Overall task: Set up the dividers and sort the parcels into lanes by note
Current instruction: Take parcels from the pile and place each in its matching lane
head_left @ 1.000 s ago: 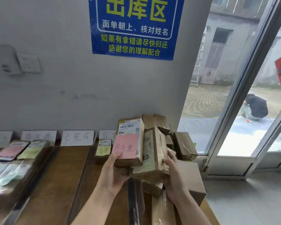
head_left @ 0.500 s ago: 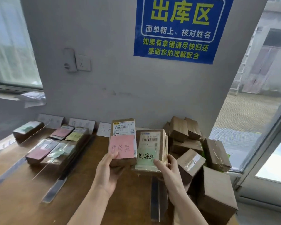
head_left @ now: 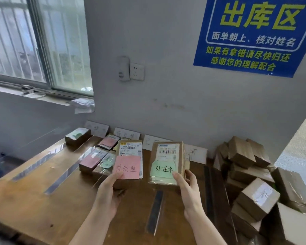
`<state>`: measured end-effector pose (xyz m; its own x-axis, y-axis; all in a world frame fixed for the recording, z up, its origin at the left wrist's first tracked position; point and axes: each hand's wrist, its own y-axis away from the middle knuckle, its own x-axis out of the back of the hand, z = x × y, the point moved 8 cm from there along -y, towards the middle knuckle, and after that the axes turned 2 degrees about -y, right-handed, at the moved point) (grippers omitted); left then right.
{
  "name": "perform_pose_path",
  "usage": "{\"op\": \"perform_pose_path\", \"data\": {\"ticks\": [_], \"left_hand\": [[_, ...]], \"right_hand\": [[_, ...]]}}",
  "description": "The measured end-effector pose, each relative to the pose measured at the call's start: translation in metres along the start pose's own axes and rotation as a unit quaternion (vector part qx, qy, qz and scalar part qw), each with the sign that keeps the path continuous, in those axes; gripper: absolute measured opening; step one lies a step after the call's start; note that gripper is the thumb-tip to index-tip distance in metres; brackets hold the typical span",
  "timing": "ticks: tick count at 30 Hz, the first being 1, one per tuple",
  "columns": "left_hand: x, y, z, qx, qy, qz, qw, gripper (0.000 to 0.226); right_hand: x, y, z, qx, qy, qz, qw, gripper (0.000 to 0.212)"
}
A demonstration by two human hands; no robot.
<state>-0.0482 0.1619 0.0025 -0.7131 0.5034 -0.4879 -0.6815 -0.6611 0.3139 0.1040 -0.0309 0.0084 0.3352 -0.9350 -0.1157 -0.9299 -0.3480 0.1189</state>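
My left hand [head_left: 108,193] holds a brown parcel with a pink note [head_left: 128,167] above the wooden table [head_left: 34,200]. My right hand [head_left: 187,188] holds a second brown parcel with a green note [head_left: 163,168] beside it, a gap between the two. Clear upright dividers [head_left: 60,177] split the table into lanes. Sorted parcels [head_left: 94,159] with pink and green notes lie in the lanes to the left, one more [head_left: 77,137] at the far left. White lane labels [head_left: 126,133] lean against the wall.
A heap of unsorted brown parcels [head_left: 245,165] fills the table's right end. A dark divider strip [head_left: 155,209] lies flat below my hands. A window [head_left: 39,43] is at the left, a blue sign [head_left: 254,32] and a wall socket [head_left: 136,71] ahead.
My view has swung left from the heap toward the lanes. Both hands have moved the two parcels apart and lowered them over the table.
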Motion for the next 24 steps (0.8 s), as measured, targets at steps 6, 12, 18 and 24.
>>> {"op": "perform_pose_path", "data": {"ticks": [6, 12, 18, 24], "left_hand": [[0.042, -0.021, 0.029, 0.024, -0.035, 0.006, 0.999, 0.019], [0.069, -0.036, 0.055, 0.041, -0.043, 0.000, 0.998, 0.017], [0.087, -0.048, 0.072, 0.063, -0.055, -0.009, 0.996, 0.011], [0.095, -0.060, 0.082, 0.069, -0.060, -0.023, 0.996, 0.010]], "right_hand": [[-0.052, -0.002, 0.017, -0.028, 0.008, 0.004, 1.000, 0.067], [-0.097, 0.000, 0.035, -0.061, 0.013, 0.030, 0.998, 0.085], [-0.133, 0.003, 0.047, -0.088, 0.018, 0.048, 0.995, 0.090], [-0.147, 0.000, 0.047, -0.082, 0.027, 0.058, 0.995, 0.090]]}}
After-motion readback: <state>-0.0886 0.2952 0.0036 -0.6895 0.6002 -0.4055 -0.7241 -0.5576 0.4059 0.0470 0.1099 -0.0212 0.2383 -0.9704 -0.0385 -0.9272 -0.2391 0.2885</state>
